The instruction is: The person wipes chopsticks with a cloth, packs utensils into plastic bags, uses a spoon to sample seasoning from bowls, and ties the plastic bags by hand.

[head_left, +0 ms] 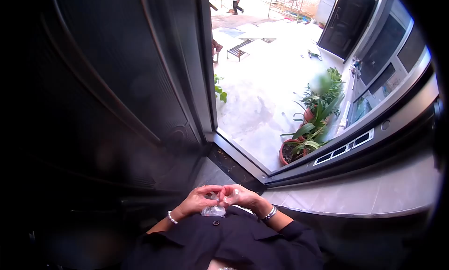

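Close in front of my dark buttoned shirt [234,242], both hands meet at a small clear plastic bag [214,211]. My left hand [199,200], with a beaded bracelet at the wrist, pinches the bag from the left side. From the right, my right hand [241,197] grips the bag's gathered upper part; a silver bangle and a watch-like band circle that wrist. The fingertips nearly touch each other. What the bag contains is too small to make out.
A dark door [117,83] stands at the left, beside the metal threshold [243,155]. Outside, potted plants [318,115] line the right wall. A low metal rack [240,49] stands on the pale courtyard, and a person [236,1] walks far off. Another dark door [348,22] is at the upper right.
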`<state>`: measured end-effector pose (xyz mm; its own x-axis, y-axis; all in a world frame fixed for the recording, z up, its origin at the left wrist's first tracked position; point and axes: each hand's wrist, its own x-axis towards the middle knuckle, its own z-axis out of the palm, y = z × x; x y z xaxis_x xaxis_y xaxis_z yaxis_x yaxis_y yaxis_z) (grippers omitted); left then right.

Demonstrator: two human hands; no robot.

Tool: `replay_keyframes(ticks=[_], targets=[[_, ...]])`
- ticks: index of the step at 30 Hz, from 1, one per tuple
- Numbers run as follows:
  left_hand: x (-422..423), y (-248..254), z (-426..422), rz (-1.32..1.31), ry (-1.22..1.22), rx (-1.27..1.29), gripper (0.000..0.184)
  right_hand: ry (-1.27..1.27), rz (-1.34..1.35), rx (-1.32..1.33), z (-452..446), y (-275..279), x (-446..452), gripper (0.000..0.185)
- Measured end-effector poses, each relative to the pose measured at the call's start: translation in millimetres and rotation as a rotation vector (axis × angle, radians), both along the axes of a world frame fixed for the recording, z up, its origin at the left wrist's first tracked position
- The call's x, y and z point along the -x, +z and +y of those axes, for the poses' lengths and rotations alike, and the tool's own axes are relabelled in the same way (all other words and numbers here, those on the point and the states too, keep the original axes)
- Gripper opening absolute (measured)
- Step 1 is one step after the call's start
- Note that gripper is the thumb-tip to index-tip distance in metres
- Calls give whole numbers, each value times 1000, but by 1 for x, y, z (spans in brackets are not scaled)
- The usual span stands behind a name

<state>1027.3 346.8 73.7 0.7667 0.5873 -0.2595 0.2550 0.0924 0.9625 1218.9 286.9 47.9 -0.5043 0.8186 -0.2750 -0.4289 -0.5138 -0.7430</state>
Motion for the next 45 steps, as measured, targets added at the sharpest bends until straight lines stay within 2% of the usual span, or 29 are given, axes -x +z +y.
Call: replay_keyframes(ticks=[3, 4, 7, 8, 11, 12, 15, 18, 19, 20, 21, 22, 23, 25, 30, 32, 34, 36, 37, 39, 41, 43, 44, 45], targets=[[3, 3, -5, 45, 43, 86, 43, 16, -57, -64, -4, -9, 2, 20], [4, 2, -7, 55, 45, -43, 42, -7, -34, -37, -4, -5, 3, 18], [15, -12, -8, 84, 98, -83, 42, -44, -517, -402, 1, -5, 12, 17], [18, -11, -7, 99, 100, -91, 37, -75, -584, -472, 2, 1, 15, 15], [26, -21, -14, -22, 155, 140, 29, -113, -838, -605, 3, 22, 29, 15], [29, -24, -15, -27, 185, 121, 20, -137, -939, -755, 2, 21, 34, 16], [46, -56, -19, -69, 228, 306, 19, -75, -1115, -1033, 6, 28, 50, 12], [59, -71, -18, -108, 248, 146, 4, -68, -1365, -1330, 13, 17, 68, 9], [62, -77, -19, -271, 288, 126, 3, -55, -1455, -1389, 16, 12, 75, 8], [62, -61, -20, -344, 335, 209, 3, -79, -1445, -1420, 20, 8, 78, 10], [66, -51, -19, -166, 323, -81, 3, -113, -1397, -1380, 23, 5, 80, 12], [69, -50, -21, -293, 386, 65, 1, -90, -1419, -1386, 26, 13, 83, 12], [72, -31, -26, -248, 408, 158, 2, -97, -1362, -1384, 28, 23, 88, 11], [81, -33, -42, -383, 501, 295, 8, -211, -1278, -1474, 25, 24, 98, 13], [94, -20, -83, -572, 763, 395, 17, -362, -937, -1596, 6, 31, 111, 22], [94, -6, -95, -692, 723, 225, 18, -412, -780, -1671, 2, 24, 112, 23], [93, -2, -112, -797, 700, 92, 18, -350, -696, -1672, -6, 26, 115, 24], [97, 9, -131, -585, 783, 97, 20, -317, -581, -1649, -12, 19, 119, 24], [100, 16, -141, -479, 823, 104, 22, -259, -553, -1545, -19, 25, 124, 23], [108, 23, -158, -360, 897, 154, 17, -186, -332, -1556, -25, 22, 136, 20], [117, 24, -180, -241, 900, -110, 14, 50, -252, -1268, -46, 20, 137, 15], [128, 33, -205, -96, 893, -232, 14, 149, -114, -1228, -60, 18, 154, 15], [133, 40, -214, 7, 854, -262, 16, 269, -60, -1128, -66, 14, 156, 15], [136, 38, -226, 38, 842, -146, 18, 386, -26, -1022, -73, 11, 159, 16]])
